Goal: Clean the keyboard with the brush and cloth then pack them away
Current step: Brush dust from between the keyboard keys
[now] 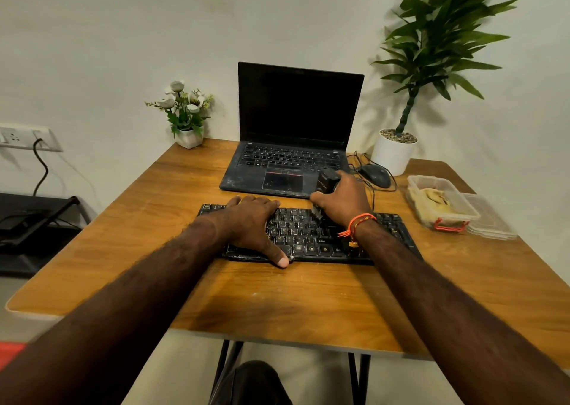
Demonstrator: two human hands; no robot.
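Black keyboard (pixel 311 238) lies flat near the middle of the wooden counter (pixel 154 219), long side facing the person. Left hand (pixel 251 224) lies palm down on the keyboard's left half, fingers straight and close together across the keys, thumb stretched down to the near edge. Right hand (pixel 342 202) is over the keyboard's far edge, right of centre, fingers curled round a dark brush (pixel 326 184); the handle sticks up past the knuckles toward the laptop, the bristle end points down at the upper key rows. Whether bristles touch the keys cannot be told, that part is blurred. An orange thread band (pixel 359 224) is on the right wrist.

Open laptop (pixel 296 145) with a dark screen sits just behind the keyboard, its palm rest dusty. A corded mouse (pixel 376 175) is right of the laptop. A clear plastic box (pixel 441 201) holding a yellowish cloth (pixel 431 202) stands at the counter's right side, well apart from the keyboard, with its lid (pixel 493 222) lying beside it. Small white flower pot (pixel 188 114) at the far left corner, a tall green plant (pixel 431 50) in a white pot at the far right. Wall socket (pixel 24 138) with a plugged cable on the left.
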